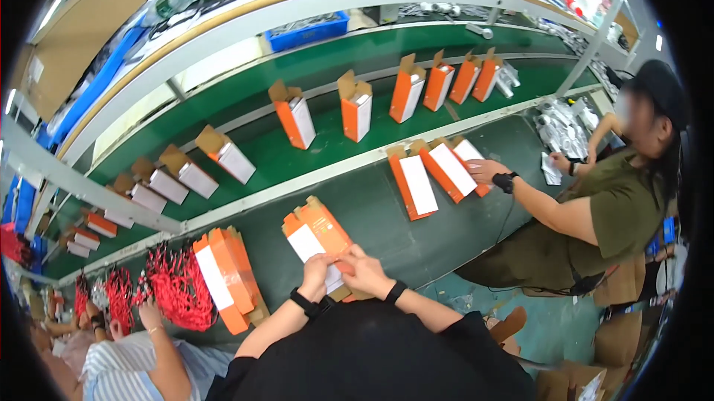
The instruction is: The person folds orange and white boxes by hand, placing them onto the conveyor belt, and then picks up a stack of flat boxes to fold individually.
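Note:
A flattened orange-and-white carton (325, 226) lies in front of me on the dark green bench, its brown flaps pointing away. My left hand (317, 271) has its fingers closed on the carton's near part, over the white panel. Close beside it, my right hand (363, 270) pinches the orange side near the lower right edge. The fingertips of both hands almost meet, and they partly hide the carton's near end. Just left of my hands rests a stack of similar flat cartons (232, 274).
Upright open orange-and-white boxes (355, 114) line the green conveyor beyond the bench. To the right, a co-worker (632, 185) touches several boxes (446, 170) beside bagged parts (559, 129). Red cords (178, 289) and another person's arm (165, 353) are at left. A blue bin (307, 31) sits farther back.

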A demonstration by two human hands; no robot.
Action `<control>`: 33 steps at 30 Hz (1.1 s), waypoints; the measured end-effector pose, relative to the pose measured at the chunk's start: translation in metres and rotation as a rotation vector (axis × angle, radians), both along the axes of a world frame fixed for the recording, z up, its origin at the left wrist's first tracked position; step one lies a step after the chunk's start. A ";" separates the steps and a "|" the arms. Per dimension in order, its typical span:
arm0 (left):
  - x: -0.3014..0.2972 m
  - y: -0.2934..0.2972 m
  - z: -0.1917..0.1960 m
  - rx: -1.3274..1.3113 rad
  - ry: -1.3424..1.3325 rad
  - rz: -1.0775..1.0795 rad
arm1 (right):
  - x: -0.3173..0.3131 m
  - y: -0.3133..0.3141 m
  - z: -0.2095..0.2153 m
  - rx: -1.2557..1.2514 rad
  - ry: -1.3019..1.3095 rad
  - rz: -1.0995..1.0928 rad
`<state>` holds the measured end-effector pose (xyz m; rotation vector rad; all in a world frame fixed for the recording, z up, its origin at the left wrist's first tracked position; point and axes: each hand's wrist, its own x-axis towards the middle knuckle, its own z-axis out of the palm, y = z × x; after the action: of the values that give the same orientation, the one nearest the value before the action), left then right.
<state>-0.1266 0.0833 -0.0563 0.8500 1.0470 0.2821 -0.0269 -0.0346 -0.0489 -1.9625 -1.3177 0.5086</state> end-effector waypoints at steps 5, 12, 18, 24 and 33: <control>-0.003 0.001 0.009 0.065 0.016 -0.138 | 0.009 -0.005 -0.003 0.050 0.072 0.047; -0.006 -0.003 -0.021 0.598 0.141 -0.298 | 0.005 -0.014 0.014 0.042 0.006 0.085; 0.004 0.004 -0.026 0.490 0.243 -0.408 | 0.005 -0.014 0.011 0.035 -0.089 0.073; 0.004 -0.001 -0.012 0.311 0.202 -0.348 | 0.008 -0.014 0.020 0.014 -0.128 0.092; 0.002 0.015 0.032 -0.431 -0.200 -0.400 | 0.037 -0.023 0.006 0.085 -0.040 0.136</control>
<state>-0.1245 0.0987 -0.0246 0.6061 0.6945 -0.1908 0.0101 -0.0572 -0.0429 -1.8306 -1.4815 0.4720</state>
